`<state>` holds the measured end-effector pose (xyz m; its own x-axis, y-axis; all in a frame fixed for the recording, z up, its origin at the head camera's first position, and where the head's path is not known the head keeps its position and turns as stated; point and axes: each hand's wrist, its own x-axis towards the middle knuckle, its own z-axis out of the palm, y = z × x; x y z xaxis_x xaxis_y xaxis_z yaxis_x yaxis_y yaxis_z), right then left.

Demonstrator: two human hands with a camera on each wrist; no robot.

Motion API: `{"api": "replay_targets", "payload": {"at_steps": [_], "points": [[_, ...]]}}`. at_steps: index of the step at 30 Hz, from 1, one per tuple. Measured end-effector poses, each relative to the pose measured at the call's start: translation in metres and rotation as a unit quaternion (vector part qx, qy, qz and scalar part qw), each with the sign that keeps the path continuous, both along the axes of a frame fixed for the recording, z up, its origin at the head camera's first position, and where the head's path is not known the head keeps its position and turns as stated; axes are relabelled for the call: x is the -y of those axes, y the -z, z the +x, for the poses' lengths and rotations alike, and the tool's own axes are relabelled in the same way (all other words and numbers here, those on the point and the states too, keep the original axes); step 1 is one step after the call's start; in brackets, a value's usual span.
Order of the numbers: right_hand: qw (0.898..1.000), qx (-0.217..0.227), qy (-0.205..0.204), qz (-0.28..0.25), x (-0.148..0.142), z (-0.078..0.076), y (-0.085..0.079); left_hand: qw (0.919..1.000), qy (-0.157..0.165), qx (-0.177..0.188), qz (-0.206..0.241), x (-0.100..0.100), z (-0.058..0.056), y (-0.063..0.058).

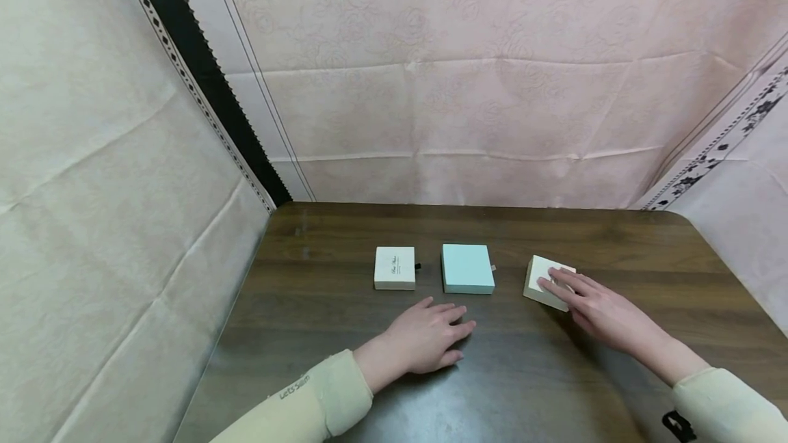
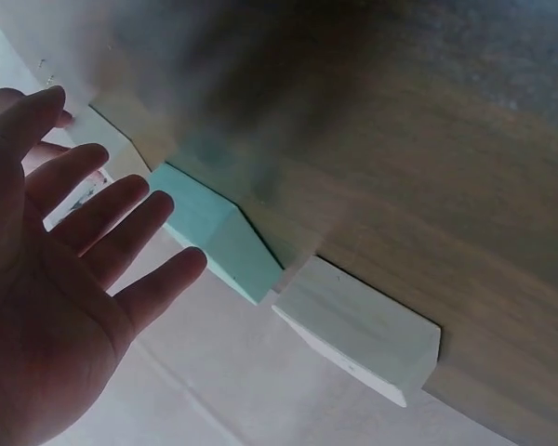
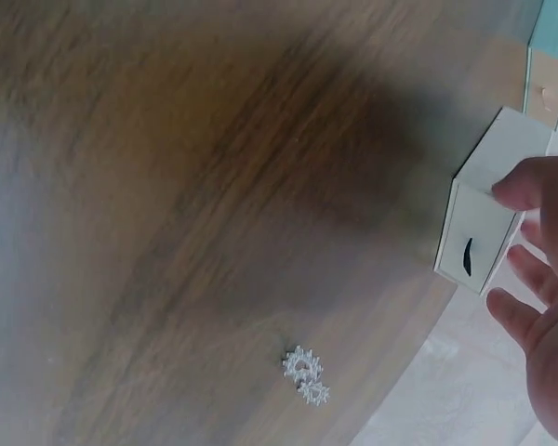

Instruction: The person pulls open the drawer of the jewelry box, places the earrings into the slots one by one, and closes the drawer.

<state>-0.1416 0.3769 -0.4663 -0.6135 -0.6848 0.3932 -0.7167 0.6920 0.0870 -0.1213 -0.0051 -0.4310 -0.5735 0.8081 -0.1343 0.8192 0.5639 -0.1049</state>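
Left-end box: a small white cardboard-looking box with dark script on its lid, a black tab poking out at its right side.
Middle box: a flat, pale turquoise cardboard-looking box, a little larger, a small light tab at its right.
Right-end box: a small white cardboard-looking box with a black tab in its end face; it sits askew beneath the right hand, well apart from the turquoise one. Whether it rests fully on the wood, I cannot tell.
Silver pieces: two joined, gear-shaped ones show against the wood in the right wrist view.
Tabletop edges: the dark brown wood-grain table meets pale pink rose-patterned cloth behind the boxes, pale cloth at left and white cloth with a dark floral border at right.
Room: wood shows between all three boxes and behind them to the far edge.
Left hand: palm down, fingers spread and grasping nothing, just in front of the gap between the left-end and middle boxes.
Right-hand grip: thumb against the box's near side, fingers reaching over its top, closed only as far as the box allows.
Sleeves: pale cuffs at both wrists.
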Motion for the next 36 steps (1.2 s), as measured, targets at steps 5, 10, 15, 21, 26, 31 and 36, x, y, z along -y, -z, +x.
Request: {"api": "replay_targets", "payload": {"at_steps": [5, 10, 15, 21, 26, 31, 36], "points": [[0.999, 0.021, 0.041, -0.021, 0.004, 0.003, -0.001, 0.9998, -0.009, 0.020, -0.003, -0.003, -0.001, -0.002], [0.998, 0.035, 0.049, -0.033, 0.010, -0.002, -0.001, 0.9992, -0.016, 0.035, -0.013, -0.005, 0.000, -0.006], [0.998, 0.030, 0.043, -0.022, 0.012, -0.006, 0.001, 0.9988, -0.019, 0.041, -0.017, -0.009, 0.000, -0.009], [1.000, 0.021, 0.018, -0.016, 0.012, -0.013, -0.003, 0.9986, -0.020, 0.044, -0.019, -0.009, -0.001, -0.008], [1.000, 0.028, 0.011, -0.006, 0.012, -0.016, -0.006, 0.9985, -0.019, 0.046, -0.021, -0.009, -0.001, -0.008], [1.000, 0.027, 0.001, 0.003, 0.009, -0.019, -0.005, 0.9987, -0.019, 0.042, -0.023, -0.010, 0.000, -0.008], [1.000, 0.024, -0.008, 0.008, 0.008, -0.023, -0.003, 0.9987, -0.018, 0.041, -0.023, -0.011, 0.000, -0.007]]}}
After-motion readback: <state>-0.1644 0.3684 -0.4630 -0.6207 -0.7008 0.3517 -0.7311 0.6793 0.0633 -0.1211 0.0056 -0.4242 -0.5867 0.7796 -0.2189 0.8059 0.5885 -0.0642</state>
